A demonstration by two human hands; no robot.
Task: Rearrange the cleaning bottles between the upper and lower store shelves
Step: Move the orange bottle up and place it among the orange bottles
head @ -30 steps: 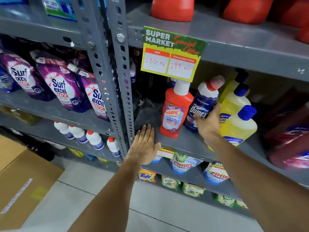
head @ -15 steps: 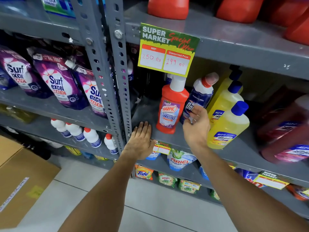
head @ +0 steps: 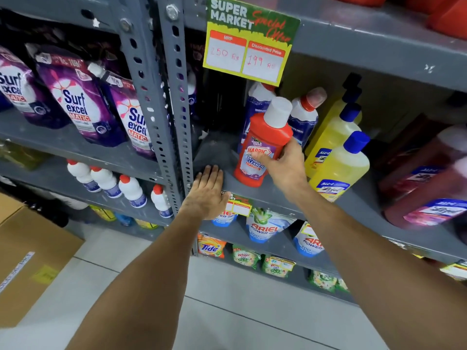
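A red Harpic bottle (head: 265, 137) with a white cap leans to the right on the grey middle shelf (head: 361, 210). My right hand (head: 283, 165) is wrapped around its lower body and label. Directly behind it stand two blue Domex bottles (head: 303, 117) with red caps. To the right are yellow Lizol bottles (head: 341, 165) with blue caps. My left hand (head: 207, 193) lies flat, fingers together, on the shelf's front edge next to the upright post, holding nothing.
Dark red bottles (head: 429, 178) lie at the far right of the shelf. A price sign (head: 249, 44) hangs from the upper shelf. Purple Surf Excel pouches (head: 75, 102) fill the left bay, small white bottles (head: 131, 190) below. Ariel pouches (head: 265, 226) sit underneath. A cardboard box (head: 27, 258) stands on the floor.
My right hand left the blue Domex bottle, moved left and took hold of the red Harpic bottle, which now tilts to the right. My left hand stayed on the shelf edge.
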